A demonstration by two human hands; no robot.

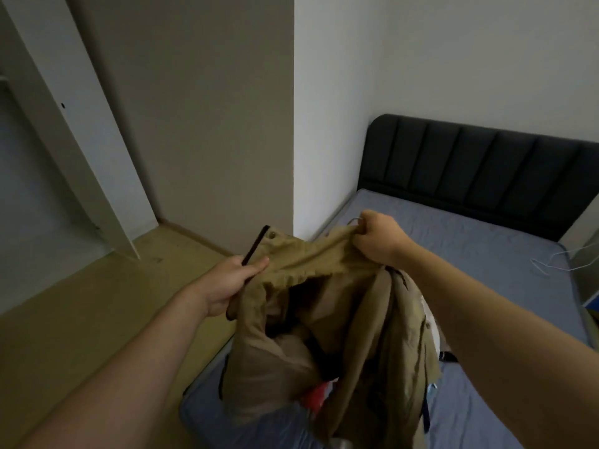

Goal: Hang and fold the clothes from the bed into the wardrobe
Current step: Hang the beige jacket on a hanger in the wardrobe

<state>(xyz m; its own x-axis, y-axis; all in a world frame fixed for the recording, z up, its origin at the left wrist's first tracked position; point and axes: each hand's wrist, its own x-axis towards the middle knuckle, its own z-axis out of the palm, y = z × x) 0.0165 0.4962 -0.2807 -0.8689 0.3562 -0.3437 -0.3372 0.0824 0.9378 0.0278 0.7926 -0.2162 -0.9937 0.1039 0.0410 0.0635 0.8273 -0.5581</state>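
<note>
A khaki garment (324,319) hangs in the air over the near corner of the bed (470,254). My left hand (233,283) grips its waist edge together with a dark hanger bar (256,244). My right hand (377,238) pinches the other end of that edge, where a thin metal hook (355,220) shows. The cloth droops open between my hands. Under it lie other clothes, a red piece (319,395) and some white fabric (429,319), mostly hidden. The open white wardrobe (42,176) stands at the far left.
The bed has a blue sheet and a dark padded headboard (479,166). A white cable (557,262) trails over its right side. A white wardrobe door (84,131) stands ajar. Yellowish floor (97,303) runs between bed and wardrobe. A wall corner (293,124) juts out ahead.
</note>
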